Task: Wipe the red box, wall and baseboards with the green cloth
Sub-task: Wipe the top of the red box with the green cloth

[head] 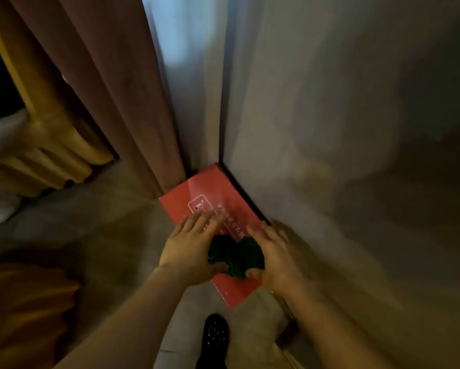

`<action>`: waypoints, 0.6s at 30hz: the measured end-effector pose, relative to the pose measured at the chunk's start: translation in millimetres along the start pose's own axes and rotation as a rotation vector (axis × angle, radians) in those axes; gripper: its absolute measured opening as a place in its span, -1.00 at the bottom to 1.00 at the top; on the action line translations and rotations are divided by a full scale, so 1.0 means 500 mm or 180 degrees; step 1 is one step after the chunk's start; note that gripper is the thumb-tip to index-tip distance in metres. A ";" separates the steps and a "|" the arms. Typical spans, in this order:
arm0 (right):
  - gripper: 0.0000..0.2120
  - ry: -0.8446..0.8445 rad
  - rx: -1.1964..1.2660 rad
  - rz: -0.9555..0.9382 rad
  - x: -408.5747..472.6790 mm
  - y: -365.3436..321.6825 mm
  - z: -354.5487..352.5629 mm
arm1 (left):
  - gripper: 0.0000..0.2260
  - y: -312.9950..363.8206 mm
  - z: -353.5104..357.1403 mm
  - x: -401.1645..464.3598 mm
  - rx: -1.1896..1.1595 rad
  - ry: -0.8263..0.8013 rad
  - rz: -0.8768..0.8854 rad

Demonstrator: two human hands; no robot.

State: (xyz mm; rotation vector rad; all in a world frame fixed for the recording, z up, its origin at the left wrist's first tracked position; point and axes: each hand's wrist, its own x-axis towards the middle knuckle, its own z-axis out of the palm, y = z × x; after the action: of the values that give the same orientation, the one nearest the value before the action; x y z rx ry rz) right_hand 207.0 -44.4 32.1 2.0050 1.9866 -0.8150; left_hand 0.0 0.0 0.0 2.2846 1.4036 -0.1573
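Observation:
A flat red box (196,193) with white print lies on the floor in the corner, its long side against the grey wall (330,115). A crumpled dark green cloth (235,255) rests on the box's near half. My left hand (190,251) and my right hand (274,255) flank the cloth, thumbs pinching its near edge and fingers spread over the box top. A dark baseboard (247,198) runs along the foot of the wall beside the box; the near stretch is hidden by my right hand. The picture is blurred.
A brown curtain (111,89) hangs to the floor behind the box's far left corner. Yellow-brown furniture (50,145) stands at the left. My dark-slippered foot (214,334) is on the grey floor (90,222) just in front of the box.

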 end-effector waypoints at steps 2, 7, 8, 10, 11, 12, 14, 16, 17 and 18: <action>-0.03 0.0018 -0.0313 -0.0103 0.023 0.006 0.029 | 0.03 -0.004 0.035 0.015 0.0006 -0.0126 0.0059; -0.08 0.0082 -0.0363 -0.0384 0.055 0.014 0.121 | -0.01 -0.010 0.118 0.030 0.0136 -0.0165 0.0230; -0.11 0.0105 -0.0348 -0.0389 0.059 0.015 0.129 | -0.03 -0.012 0.127 0.031 0.0157 -0.0178 0.0245; -0.20 0.0119 -0.0309 -0.0356 0.063 0.017 0.143 | -0.11 -0.010 0.143 0.032 0.0116 -0.0195 0.0248; -0.26 0.0146 -0.0288 -0.0345 0.064 0.018 0.148 | -0.18 -0.008 0.150 0.031 0.0096 -0.0178 0.0229; -0.32 0.0165 -0.0285 -0.0349 0.064 0.020 0.152 | -0.25 -0.006 0.154 0.029 0.0087 -0.0167 0.0196; -0.43 0.0243 -0.0272 -0.0332 0.065 0.022 0.157 | -0.37 -0.004 0.161 0.025 0.0089 -0.0119 0.0098; -0.52 0.0268 -0.0256 -0.0249 0.064 0.023 0.159 | -0.48 -0.004 0.160 0.022 0.0092 -0.0114 0.0010; -0.56 0.0264 -0.0238 -0.0220 0.064 0.023 0.158 | -0.53 -0.005 0.157 0.022 0.0103 -0.0145 -0.0034; -0.59 0.0269 -0.0182 -0.0193 0.063 0.022 0.158 | -0.56 -0.005 0.153 0.022 0.0094 -0.0190 -0.0073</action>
State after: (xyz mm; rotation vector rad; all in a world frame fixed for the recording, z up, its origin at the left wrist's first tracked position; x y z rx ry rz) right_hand 197.1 -58.4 -51.8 1.9873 2.1015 -0.6881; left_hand 13.3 -23.0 -72.8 2.2691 1.4066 -0.2530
